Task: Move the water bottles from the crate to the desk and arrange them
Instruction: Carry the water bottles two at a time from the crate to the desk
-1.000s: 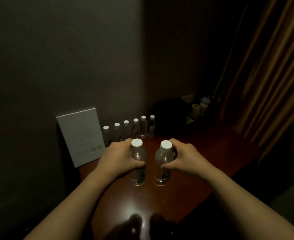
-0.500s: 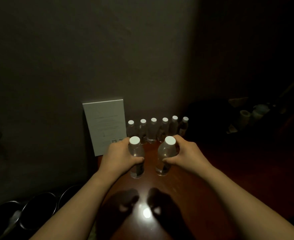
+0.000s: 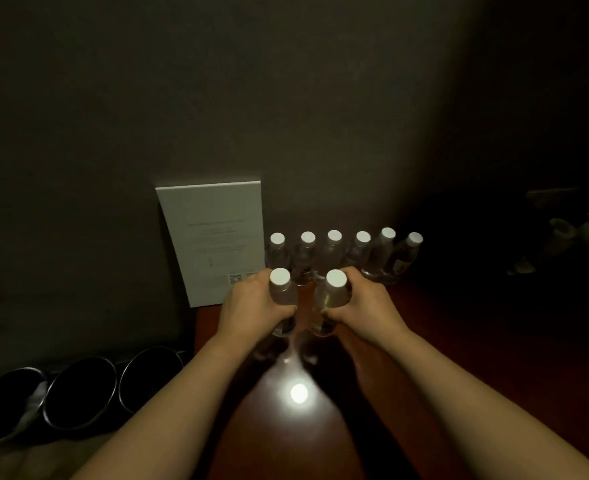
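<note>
Six bottles (image 3: 334, 252) stand in a row along the back edge of the desk (image 3: 459, 341), against the wall and just right of a white card (image 3: 213, 237) at the back-left corner. The left hand (image 3: 251, 310) grips a seventh bottle (image 3: 282, 299) around its body; the right hand (image 3: 365, 306) grips an eighth bottle (image 3: 331, 299) the same way. Both are upright, just in front of the row; whether their bases touch the desk cannot be told. The crate is not in view, so the remaining count is unknown. The left edge lies close beside the left hand. Open surface extends right and toward the near edge, giving room for a second row.
</note>
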